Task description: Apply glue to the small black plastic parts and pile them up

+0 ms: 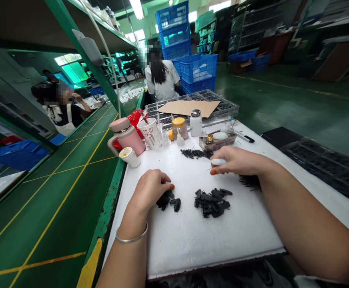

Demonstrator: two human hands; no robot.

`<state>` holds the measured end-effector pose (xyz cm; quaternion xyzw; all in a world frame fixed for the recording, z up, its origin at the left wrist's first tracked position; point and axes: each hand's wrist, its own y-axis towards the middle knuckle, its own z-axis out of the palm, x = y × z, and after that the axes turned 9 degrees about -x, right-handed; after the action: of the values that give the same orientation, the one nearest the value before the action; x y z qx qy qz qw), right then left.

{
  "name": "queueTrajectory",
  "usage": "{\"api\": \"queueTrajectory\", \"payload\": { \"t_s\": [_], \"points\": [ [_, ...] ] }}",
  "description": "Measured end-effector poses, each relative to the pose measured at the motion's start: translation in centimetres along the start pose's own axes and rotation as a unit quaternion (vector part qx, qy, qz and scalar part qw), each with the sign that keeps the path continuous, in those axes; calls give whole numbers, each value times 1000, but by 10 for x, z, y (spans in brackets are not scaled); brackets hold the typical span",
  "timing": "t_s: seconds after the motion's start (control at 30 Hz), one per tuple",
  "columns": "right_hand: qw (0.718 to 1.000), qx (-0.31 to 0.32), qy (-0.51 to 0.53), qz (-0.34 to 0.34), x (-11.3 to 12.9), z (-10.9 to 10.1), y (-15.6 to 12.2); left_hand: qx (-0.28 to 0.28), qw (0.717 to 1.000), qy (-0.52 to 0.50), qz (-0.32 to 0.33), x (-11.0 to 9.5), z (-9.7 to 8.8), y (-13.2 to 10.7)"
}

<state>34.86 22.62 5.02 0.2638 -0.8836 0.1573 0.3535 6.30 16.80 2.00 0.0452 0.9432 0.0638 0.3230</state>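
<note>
On the left of the white work surface (177,248), my left hand (152,188) has its fingers curled and pressed together over a small pile of black plastic parts (164,201). What sits in the fingertips is hidden. A loose black part (176,205) lies beside that pile. Higher up on the right, my right hand (237,159) is closed around a small white tool (218,162) with what looks like a thin needle tip pointing left. Between and below the hands rests a larger heap of black plastic parts (212,203). Tiny black pieces (194,153) are spread behind the right hand.
Along the back stand a pink mug (129,140), a white tub (130,157), a paper cup (150,132), a yellow-lidded jar (179,127), a white pump bottle (196,123) and a small box (218,140). A green conveyor (57,188) runs left. Co-workers sit beyond.
</note>
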Motion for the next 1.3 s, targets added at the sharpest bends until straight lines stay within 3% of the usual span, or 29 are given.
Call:
{"api": "queueTrajectory", "payload": {
  "t_s": [0.1,0.17,0.3,0.5,0.6,0.73,0.87,1.03,1.17,1.3],
  "points": [
    [984,-136,-85,78,-14,-19,-8,-1,999,-16,30,1,3,-1],
    [966,-183,-129,129,-24,-27,-11,-5,999,-30,32,1,3,1],
    [957,-196,-146,155,-36,-25,-7,-2,999,-48,-1,-1,0,3],
    [957,-210,-151,132,-37,-8,9,4,990,-127,-65,-5,-4,4],
    [943,-244,-163,155,-44,-9,11,21,969,-232,-83,-7,-2,4],
    [917,-291,-176,208,-59,-17,9,40,904,-404,-132,-12,0,3],
    [916,-291,-169,219,-67,-19,10,42,843,-514,-154,-16,2,1],
    [941,-254,-138,175,-57,-15,10,40,796,-585,-150,-17,1,-1],
    [966,-189,-118,134,-46,-19,-1,49,780,-601,-168,-17,-2,-2],
    [958,-164,-149,181,-51,-28,-12,72,778,-598,-182,-18,-3,-3]
  ]
}}
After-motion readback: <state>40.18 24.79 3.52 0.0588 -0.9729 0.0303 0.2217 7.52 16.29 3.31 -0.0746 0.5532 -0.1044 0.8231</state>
